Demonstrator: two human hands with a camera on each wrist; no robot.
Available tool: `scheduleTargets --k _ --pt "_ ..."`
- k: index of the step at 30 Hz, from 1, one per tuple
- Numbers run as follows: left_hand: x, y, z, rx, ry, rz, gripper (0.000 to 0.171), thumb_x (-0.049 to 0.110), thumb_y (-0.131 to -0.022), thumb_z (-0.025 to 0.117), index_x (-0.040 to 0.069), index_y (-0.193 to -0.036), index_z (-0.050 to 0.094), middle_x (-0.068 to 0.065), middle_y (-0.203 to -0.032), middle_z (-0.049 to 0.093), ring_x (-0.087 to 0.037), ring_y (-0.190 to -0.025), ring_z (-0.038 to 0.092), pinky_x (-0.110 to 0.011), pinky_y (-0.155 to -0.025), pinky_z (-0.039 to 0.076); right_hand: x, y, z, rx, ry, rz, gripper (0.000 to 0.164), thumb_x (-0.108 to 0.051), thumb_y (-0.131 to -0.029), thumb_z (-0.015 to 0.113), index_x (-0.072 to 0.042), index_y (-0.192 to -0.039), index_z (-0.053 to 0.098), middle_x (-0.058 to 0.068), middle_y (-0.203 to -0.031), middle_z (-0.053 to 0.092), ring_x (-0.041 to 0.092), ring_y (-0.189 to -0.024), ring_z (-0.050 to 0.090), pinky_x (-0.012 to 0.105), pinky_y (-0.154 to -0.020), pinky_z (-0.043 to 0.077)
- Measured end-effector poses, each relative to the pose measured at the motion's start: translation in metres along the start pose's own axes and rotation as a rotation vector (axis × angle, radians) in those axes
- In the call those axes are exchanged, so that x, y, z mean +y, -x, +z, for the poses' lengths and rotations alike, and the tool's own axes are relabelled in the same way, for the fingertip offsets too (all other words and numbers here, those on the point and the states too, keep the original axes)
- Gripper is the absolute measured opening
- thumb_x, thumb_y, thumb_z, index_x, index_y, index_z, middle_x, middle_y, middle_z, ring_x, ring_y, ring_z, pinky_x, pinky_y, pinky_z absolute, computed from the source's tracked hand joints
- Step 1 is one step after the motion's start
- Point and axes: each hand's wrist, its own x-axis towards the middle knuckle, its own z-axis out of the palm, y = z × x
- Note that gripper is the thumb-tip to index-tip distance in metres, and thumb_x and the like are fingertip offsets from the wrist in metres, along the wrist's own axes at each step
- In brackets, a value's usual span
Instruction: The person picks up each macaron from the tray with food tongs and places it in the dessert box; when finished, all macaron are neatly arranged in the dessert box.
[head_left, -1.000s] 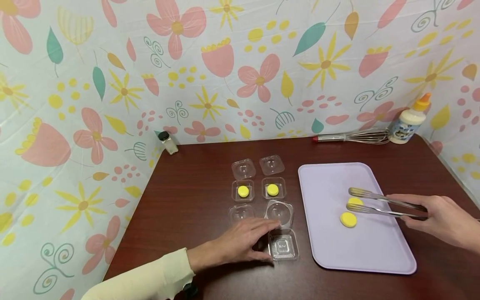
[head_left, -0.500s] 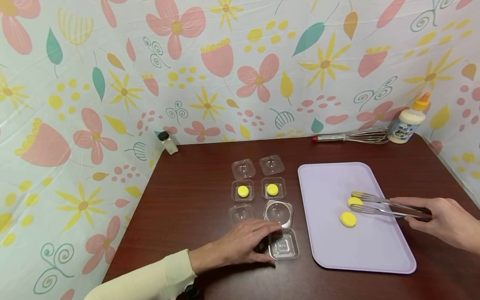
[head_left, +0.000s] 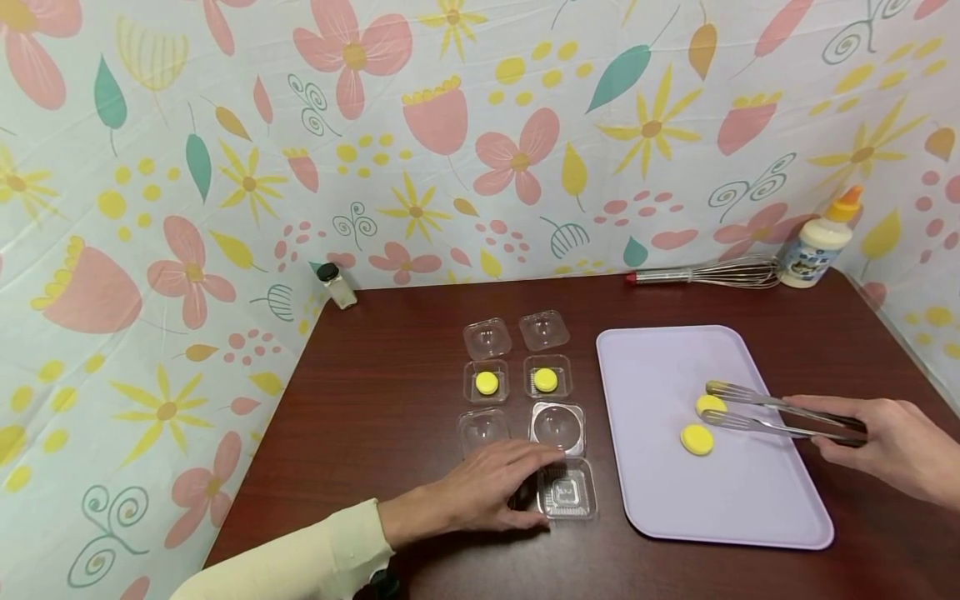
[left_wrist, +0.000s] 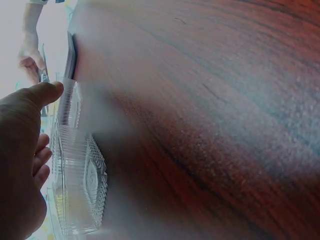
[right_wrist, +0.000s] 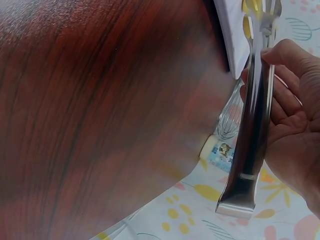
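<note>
My right hand holds metal tongs with dark handles and fork-like ends. On the lilac tray their spread tips lie on either side of a round yellow disc; a second yellow disc lies just nearer. My left hand spans the left side of a clear plastic box, its index finger at the far rim and its thumb by the near corner. Inside that box there is nothing. Another clear box, mostly hidden under this hand in the head view, shows in the left wrist view.
Two open boxes each hold a yellow disc; domed clear lids lie behind them. A whisk and a white bottle stand at the back right, a small jar at the back left.
The tongs have shifted slightly to the right and now sit closer around the far disc on the tray. My left hand stays almost where it was beside the box.
</note>
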Motion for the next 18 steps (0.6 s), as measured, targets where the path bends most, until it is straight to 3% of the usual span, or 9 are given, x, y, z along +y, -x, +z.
scheduleTargets --k 5,13,18 --pt "0.0008 -0.0001 0.0000 -0.006 0.007 -0.006 0.089 0.049 -0.088 0.086 0.010 -0.157 0.045 -0.001 -0.155 0.055 -0.014 -0.142 0.051 -0.030 -0.122 0.035 0.0022 0.0001 0.0011 0.017 -0.002 -0.016 0.065 0.009 -0.061 0.094 -0.008 -0.121 0.075 0.011 -0.092 0.077 -0.004 -0.069 0.043 0.014 -0.056 0.033" --pt "0.0013 0.0010 0.0025 -0.005 0.008 -0.030 0.090 0.051 -0.089 0.085 0.010 -0.157 0.045 -0.001 -0.155 0.054 -0.015 -0.142 0.051 -0.032 -0.122 0.035 0.0063 0.0000 0.0017 0.055 -0.011 -0.062 0.064 0.009 -0.061 0.092 -0.013 -0.119 0.077 -0.017 -0.088 0.070 -0.004 -0.069 0.044 0.012 -0.058 0.033" --pt "0.0019 0.0016 0.0027 -0.013 0.013 -0.051 0.091 0.052 -0.088 0.085 0.010 -0.158 0.044 -0.002 -0.156 0.054 -0.015 -0.143 0.050 -0.032 -0.122 0.034 0.0068 -0.0003 0.0011 0.076 -0.019 -0.079 0.063 0.010 -0.061 0.091 -0.013 -0.119 0.077 -0.022 -0.088 0.067 -0.004 -0.068 0.045 0.011 -0.058 0.034"
